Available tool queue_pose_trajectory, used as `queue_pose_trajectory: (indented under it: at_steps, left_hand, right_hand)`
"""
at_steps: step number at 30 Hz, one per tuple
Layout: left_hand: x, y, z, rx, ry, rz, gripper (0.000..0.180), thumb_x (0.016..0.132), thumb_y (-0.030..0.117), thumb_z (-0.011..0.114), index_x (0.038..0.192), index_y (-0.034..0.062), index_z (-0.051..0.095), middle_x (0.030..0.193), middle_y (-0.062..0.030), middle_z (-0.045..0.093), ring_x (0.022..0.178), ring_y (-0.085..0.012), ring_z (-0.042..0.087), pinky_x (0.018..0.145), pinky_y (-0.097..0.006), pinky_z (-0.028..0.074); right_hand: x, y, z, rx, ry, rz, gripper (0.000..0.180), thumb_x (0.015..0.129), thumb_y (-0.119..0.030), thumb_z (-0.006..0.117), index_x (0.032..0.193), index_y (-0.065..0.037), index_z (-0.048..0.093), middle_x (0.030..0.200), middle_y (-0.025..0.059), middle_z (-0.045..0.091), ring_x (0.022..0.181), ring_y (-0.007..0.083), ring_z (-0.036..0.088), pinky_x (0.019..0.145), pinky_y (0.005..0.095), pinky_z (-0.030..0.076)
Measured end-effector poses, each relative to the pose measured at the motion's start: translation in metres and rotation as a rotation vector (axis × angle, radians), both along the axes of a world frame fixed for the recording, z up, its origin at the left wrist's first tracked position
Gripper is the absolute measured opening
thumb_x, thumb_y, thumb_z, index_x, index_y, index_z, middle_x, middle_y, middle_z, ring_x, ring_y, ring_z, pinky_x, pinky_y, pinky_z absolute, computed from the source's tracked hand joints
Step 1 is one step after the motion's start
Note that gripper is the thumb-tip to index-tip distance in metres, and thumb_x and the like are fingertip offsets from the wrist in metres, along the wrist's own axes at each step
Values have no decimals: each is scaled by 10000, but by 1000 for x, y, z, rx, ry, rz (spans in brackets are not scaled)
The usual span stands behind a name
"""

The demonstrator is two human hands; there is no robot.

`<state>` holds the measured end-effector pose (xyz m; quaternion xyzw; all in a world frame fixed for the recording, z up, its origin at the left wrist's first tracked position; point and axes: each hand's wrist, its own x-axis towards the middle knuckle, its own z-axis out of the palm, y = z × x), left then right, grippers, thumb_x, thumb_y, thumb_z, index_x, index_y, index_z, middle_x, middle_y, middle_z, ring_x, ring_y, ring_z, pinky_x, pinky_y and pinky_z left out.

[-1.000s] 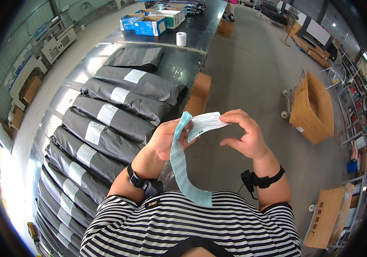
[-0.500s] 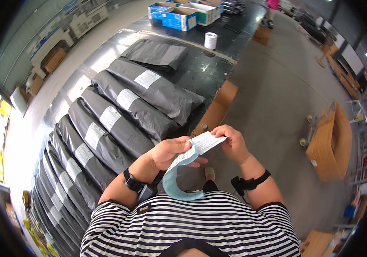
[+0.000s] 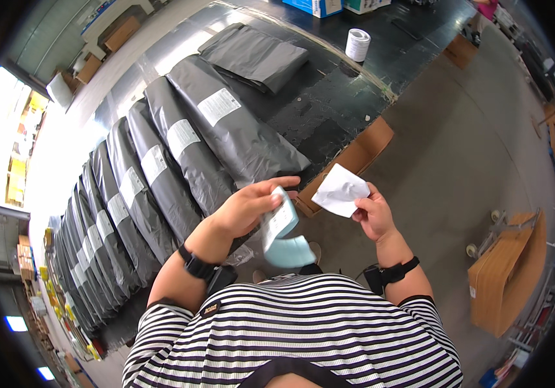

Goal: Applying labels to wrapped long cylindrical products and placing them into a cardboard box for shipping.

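Left hand (image 3: 251,208) pinching pale blue backing strip (image 3: 282,234) between thumb and fingers, grip closed on its upper end. Strip long axis roughly vertical in view: top at fingertips, lower end curling right toward striped shirt (image 3: 297,330). Right hand (image 3: 373,215) pinching white label (image 3: 341,191) by its lower right corner, grip pressed together; label tilted, long axis running lower left to upper right, pointing away from body. Label and strip apart, clear gap between. Both held above floor, just off edge of dark table (image 3: 329,97). Row of grey mailer bags (image 3: 180,155) overlapping on table, left of hands. White tape roll (image 3: 357,44) upright further back.
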<state>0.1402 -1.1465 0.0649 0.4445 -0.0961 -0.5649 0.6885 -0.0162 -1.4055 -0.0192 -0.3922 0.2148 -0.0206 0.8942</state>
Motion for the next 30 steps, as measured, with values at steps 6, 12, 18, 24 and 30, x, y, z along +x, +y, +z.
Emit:
queue_pose_trajectory:
  at_steps: [6, 12, 18, 24, 30]
  left_hand:
    - [-30, -45, -7, -347, 305, 12, 268, 1004, 302, 589, 1077, 45, 577, 1517, -290, 367, 1429, -416, 360, 1196, -502, 304]
    - [-27, -71, 3, -390, 191, 30, 259, 1005, 294, 587, 1108, 59, 551, 1545, -287, 326, 1434, -394, 363, 1205, -494, 297]
    - [-26, -82, 1, -427, 186, 98, 164, 1029, 258, 544, 1058, 105, 596, 1565, -291, 290, 1447, -388, 342, 1208, -509, 273]
    - [-27, -88, -3, -418, 129, 20, 310, 1052, 207, 484, 1264, -17, 509, 1574, -200, 342, 1440, -300, 378, 1178, -440, 340]
    - [-29, -96, 11, -288, 52, 98, 277, 1061, 224, 462, 1202, -9, 511, 1574, -263, 301, 1469, -360, 315, 1178, -503, 321]
  right_hand:
    - [15, 15, 23, 255, -19, -132, 264, 889, 13, 514, 1102, -61, 652, 896, 30, 667, 701, 97, 581, 587, 238, 457]
    - [19, 10, 22, -22, -83, -63, 238, 950, -49, 494, 1132, -5, 641, 940, 59, 672, 772, 119, 609, 711, 265, 498]
    - [13, 1, 21, 157, -265, 26, 383, 951, -70, 449, 1304, 22, 565, 1187, 115, 643, 1035, 199, 635, 901, 347, 511]
    - [13, -7, 8, 21, -476, 160, 468, 950, -132, 424, 1390, 15, 485, 1323, 125, 583, 1184, 238, 585, 1025, 398, 456]
    - [23, -9, 24, 119, -591, 203, 585, 935, -290, 487, 1443, -6, 423, 1407, 118, 519, 1252, 242, 528, 1067, 417, 405]
